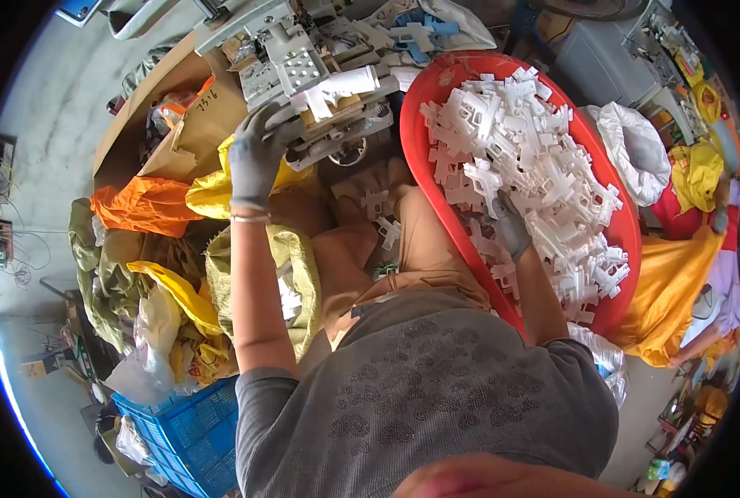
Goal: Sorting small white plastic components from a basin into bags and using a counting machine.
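My left hand [256, 159], in a grey glove, reaches up to the front of a metal machine [295, 62]. Its fingers are stretched out, a little apart, by the machine's edge. A white plastic toy gun piece [337, 88] lies on the machine's bed, just right of those fingertips. In the red oval tub [416, 124] on my right is a heap of similar white toy gun pieces [544, 178]. My right hand [512, 230], also gloved in grey, is down in this heap with its fingers closed on one toy gun piece [483, 179]; the fingertips are partly hidden.
A woven sack [308, 290] with white pieces inside stands by my left leg. Beyond it are orange cloth [142, 206], a cardboard box [196, 124] and a blue crate [179, 440]. Blue and white toy gun pieces [420, 35] lie behind the machine. Another person's arm [698, 347] shows at far right.
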A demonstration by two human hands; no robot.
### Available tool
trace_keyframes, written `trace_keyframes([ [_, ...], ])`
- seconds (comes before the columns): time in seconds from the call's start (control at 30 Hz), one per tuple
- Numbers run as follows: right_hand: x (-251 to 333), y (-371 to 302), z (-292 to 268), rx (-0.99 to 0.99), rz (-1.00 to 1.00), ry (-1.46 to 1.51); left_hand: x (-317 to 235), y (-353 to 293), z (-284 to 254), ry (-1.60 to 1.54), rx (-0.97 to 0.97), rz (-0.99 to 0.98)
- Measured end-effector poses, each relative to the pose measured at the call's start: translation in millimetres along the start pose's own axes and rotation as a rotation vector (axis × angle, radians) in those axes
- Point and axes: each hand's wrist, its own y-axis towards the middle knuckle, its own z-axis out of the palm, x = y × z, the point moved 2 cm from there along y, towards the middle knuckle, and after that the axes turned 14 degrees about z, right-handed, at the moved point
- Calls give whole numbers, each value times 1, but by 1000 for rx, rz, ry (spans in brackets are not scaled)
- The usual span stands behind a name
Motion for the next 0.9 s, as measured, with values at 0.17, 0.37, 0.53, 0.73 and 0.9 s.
trace_keyframes([
  [0.17, 26, -18, 27, 140, -70, -65, 17, 27, 21, -210, 96, -68],
  [0.37, 77, -29, 62, 168, -132, 42, 40, 32, 27, -566, 111, -183],
  [0.53, 146, -13, 112, 107, -453, -282, 31, 12, 15, -386, -20, -80],
  [0.73, 204, 14, 214, 154, -853, -765, 15, -75, -22, -544, -345, -343],
  [0.9, 217, 36, 270, 66, -1255, -1194, 1, -190, -69, -234, -317, -693],
])
